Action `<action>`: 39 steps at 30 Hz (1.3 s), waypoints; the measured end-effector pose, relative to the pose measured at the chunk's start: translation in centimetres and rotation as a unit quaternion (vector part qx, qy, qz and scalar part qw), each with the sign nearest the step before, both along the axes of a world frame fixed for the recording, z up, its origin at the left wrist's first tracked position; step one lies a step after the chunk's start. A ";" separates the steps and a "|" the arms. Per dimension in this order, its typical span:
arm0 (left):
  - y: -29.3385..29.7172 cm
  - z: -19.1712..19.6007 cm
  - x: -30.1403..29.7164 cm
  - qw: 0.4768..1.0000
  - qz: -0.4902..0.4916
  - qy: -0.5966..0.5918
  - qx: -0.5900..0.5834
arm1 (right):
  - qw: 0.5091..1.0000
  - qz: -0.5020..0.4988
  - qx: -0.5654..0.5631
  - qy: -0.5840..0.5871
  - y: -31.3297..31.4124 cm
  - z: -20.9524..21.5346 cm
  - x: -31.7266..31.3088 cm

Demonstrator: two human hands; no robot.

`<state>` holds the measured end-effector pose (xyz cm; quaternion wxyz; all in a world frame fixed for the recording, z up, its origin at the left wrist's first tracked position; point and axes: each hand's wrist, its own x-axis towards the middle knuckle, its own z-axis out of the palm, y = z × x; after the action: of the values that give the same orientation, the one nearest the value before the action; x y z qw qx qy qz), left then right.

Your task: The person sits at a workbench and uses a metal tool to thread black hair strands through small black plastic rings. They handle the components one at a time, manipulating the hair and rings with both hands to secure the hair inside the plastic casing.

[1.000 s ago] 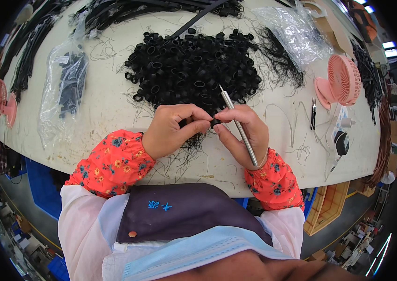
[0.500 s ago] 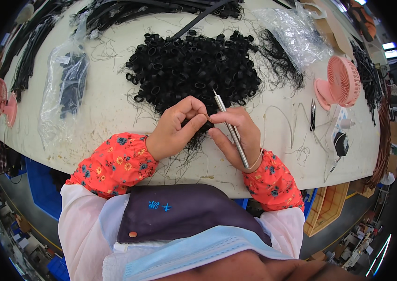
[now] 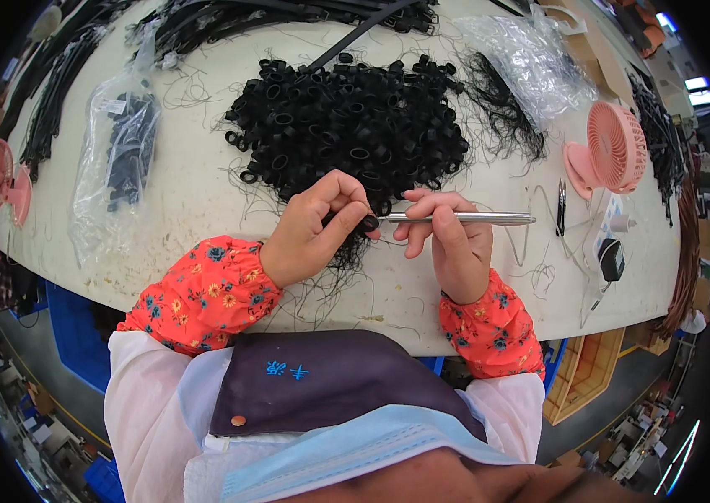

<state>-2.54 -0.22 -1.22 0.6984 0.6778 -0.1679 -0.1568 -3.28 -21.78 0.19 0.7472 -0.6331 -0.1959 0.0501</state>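
Ring [image 3: 369, 223], small and black, sits pinched in the left hand [image 3: 313, 235] at the near edge of the ring pile [image 3: 347, 126]. Right hand [image 3: 447, 235] grips a silver pick [image 3: 456, 219], tip at the ring. Clear bags lie left [image 3: 112, 159] and far right [image 3: 531, 59]; pink fan [image 3: 611, 151] stands right.

The pale desk [image 3: 204, 193] is carrying a big heap of black rings [image 3: 347, 126] in the middle, clear bags [image 3: 116, 159] of black parts sitting left and top right, pink fans [image 3: 611, 151] standing at both ends, loose black threads [image 3: 502, 109] lying everywhere.
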 end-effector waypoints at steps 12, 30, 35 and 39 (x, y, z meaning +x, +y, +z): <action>-0.3 0.1 -0.2 0.999 0.024 -0.025 -0.002 | 0.999 0.012 0.019 0.041 0.4 0.0 -0.4; -0.5 0.2 -0.1 0.998 0.044 -0.033 0.012 | 0.965 -0.105 -0.195 -0.138 1.5 -0.3 -0.7; -0.4 0.1 -0.1 0.997 0.039 -0.054 0.034 | 0.925 -0.143 -0.256 -0.243 2.3 -0.5 -0.4; -0.2 -0.8 0.4 0.993 0.079 -0.089 0.008 | 0.927 -0.177 -0.256 -0.208 1.6 0.0 -0.3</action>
<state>-2.10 -0.44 -2.00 0.6853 0.7059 -0.1740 -0.0414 -3.58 -20.20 0.16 0.4988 -0.8235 -0.2122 -0.1674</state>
